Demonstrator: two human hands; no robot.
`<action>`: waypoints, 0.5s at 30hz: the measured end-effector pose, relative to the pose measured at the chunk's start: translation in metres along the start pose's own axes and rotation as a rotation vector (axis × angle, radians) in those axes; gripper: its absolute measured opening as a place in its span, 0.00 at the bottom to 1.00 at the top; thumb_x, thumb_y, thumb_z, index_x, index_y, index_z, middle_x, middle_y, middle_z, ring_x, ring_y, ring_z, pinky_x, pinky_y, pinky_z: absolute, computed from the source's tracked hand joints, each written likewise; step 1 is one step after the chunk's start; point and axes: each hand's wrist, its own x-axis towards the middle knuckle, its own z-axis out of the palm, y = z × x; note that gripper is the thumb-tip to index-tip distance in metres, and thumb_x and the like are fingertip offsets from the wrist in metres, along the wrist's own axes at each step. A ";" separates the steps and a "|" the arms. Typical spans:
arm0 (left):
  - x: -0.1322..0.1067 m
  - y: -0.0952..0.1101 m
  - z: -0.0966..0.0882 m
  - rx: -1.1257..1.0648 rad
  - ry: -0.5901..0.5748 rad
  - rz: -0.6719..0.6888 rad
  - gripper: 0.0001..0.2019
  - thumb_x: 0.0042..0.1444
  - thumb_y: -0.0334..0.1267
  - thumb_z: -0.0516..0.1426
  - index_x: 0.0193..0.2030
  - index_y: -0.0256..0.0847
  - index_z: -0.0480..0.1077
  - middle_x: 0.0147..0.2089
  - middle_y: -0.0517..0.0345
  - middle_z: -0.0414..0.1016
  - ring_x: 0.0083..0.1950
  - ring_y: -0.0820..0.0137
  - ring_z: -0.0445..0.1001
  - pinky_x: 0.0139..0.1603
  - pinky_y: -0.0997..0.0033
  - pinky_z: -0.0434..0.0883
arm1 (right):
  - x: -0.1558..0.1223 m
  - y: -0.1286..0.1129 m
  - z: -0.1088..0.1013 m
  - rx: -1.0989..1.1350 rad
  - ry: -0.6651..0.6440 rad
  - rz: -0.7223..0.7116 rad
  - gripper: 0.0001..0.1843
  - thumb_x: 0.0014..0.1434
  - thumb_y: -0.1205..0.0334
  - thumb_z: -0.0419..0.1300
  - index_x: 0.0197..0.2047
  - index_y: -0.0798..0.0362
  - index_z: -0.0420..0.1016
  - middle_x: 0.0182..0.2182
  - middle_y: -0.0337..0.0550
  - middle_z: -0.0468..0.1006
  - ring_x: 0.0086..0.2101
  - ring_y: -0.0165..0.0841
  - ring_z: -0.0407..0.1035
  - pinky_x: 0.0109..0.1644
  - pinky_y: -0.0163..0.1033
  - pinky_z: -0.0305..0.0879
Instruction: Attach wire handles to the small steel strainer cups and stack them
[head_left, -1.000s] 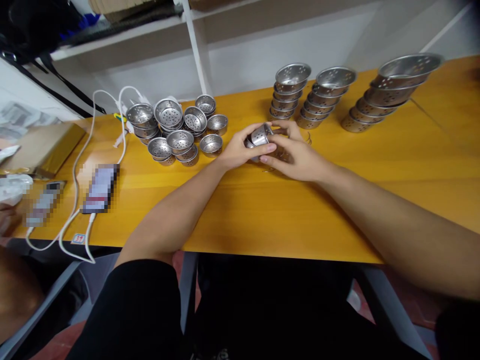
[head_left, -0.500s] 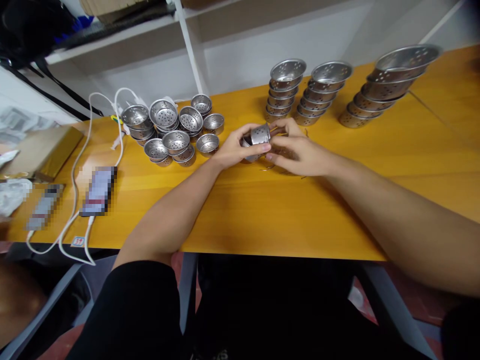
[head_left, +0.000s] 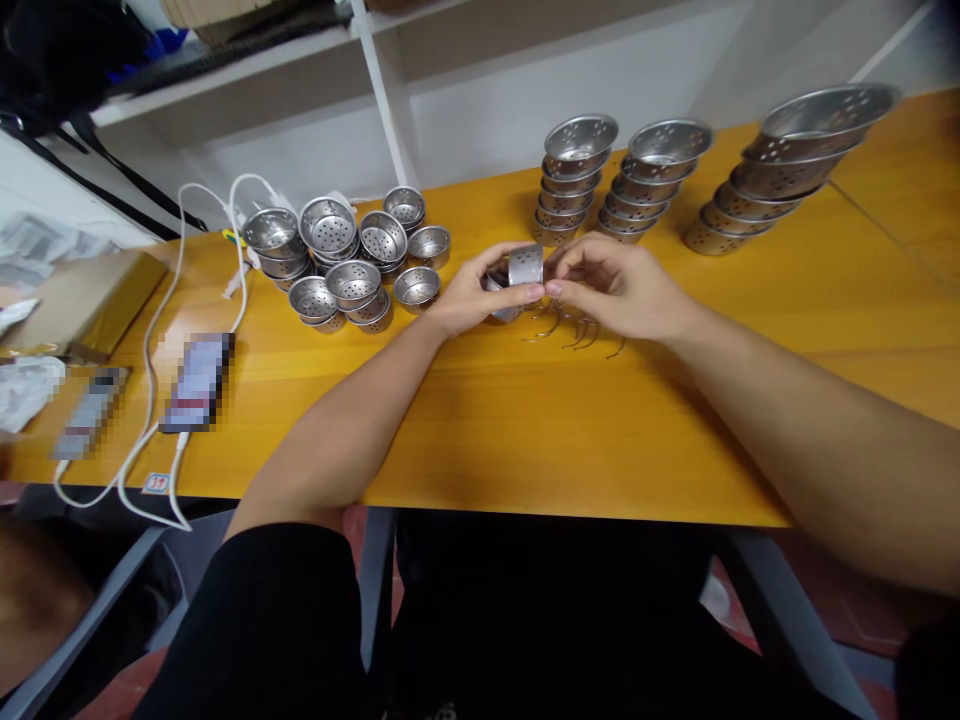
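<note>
My left hand (head_left: 476, 290) is closed round a small perforated metal cup (head_left: 526, 266), which lies tipped on its side with the thumb along its lower edge. Another metal cup (head_left: 504, 308) shows partly beneath it, mostly covered by the hand. At the cup's right side, my right hand (head_left: 619, 285) has thumb and index finger pinched together; what sits between the fingertips is too small to make out. Several thin curved wire hooks (head_left: 581, 328) lie on the table under the right hand.
Stacks of perforated cups (head_left: 352, 285) stand to the left. Three taller stacks, including the nearest-centre stack (head_left: 566, 190) and the far-right stack (head_left: 780, 180), stand at the back. A phone (head_left: 196, 382) with a white cable (head_left: 150, 350) lies at the left, near a cardboard box (head_left: 97, 300).
My right hand has shifted slightly right and drawn its fingers into a pinch, uncovering more of the wire hooks. The cup in my left hand has turned a little.
</note>
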 end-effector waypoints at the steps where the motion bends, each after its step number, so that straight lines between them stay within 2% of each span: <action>1: 0.001 -0.002 -0.001 0.003 -0.011 0.009 0.49 0.51 0.71 0.82 0.73 0.48 0.79 0.72 0.47 0.87 0.72 0.48 0.85 0.80 0.43 0.76 | 0.000 -0.001 0.000 0.049 -0.012 0.039 0.30 0.60 0.25 0.84 0.39 0.39 0.82 0.44 0.47 0.86 0.43 0.50 0.80 0.55 0.66 0.83; 5: 0.003 -0.005 -0.004 0.023 -0.049 0.033 0.50 0.50 0.69 0.83 0.75 0.49 0.79 0.71 0.48 0.88 0.72 0.48 0.85 0.79 0.42 0.77 | 0.000 -0.003 -0.005 0.158 -0.053 0.126 0.31 0.54 0.27 0.89 0.38 0.40 0.84 0.41 0.44 0.86 0.37 0.44 0.77 0.46 0.59 0.82; 8: 0.003 -0.005 -0.006 0.046 -0.060 0.037 0.50 0.50 0.69 0.83 0.75 0.49 0.79 0.71 0.48 0.88 0.71 0.49 0.85 0.78 0.42 0.78 | 0.001 0.000 -0.007 0.178 -0.061 0.129 0.31 0.52 0.27 0.90 0.37 0.40 0.85 0.40 0.44 0.86 0.37 0.43 0.76 0.45 0.57 0.81; 12: 0.002 -0.001 -0.004 0.053 -0.057 0.030 0.51 0.50 0.68 0.83 0.75 0.48 0.78 0.71 0.47 0.88 0.71 0.50 0.85 0.78 0.44 0.79 | 0.003 0.008 -0.010 0.159 -0.057 0.111 0.31 0.54 0.25 0.88 0.37 0.40 0.85 0.45 0.45 0.87 0.41 0.45 0.79 0.50 0.60 0.83; 15: 0.000 0.004 0.001 0.018 -0.002 -0.005 0.50 0.49 0.70 0.83 0.71 0.46 0.79 0.69 0.46 0.88 0.70 0.50 0.86 0.77 0.44 0.79 | 0.002 0.012 -0.013 0.018 0.030 0.044 0.26 0.60 0.26 0.85 0.38 0.36 0.87 0.49 0.47 0.87 0.50 0.52 0.81 0.62 0.68 0.84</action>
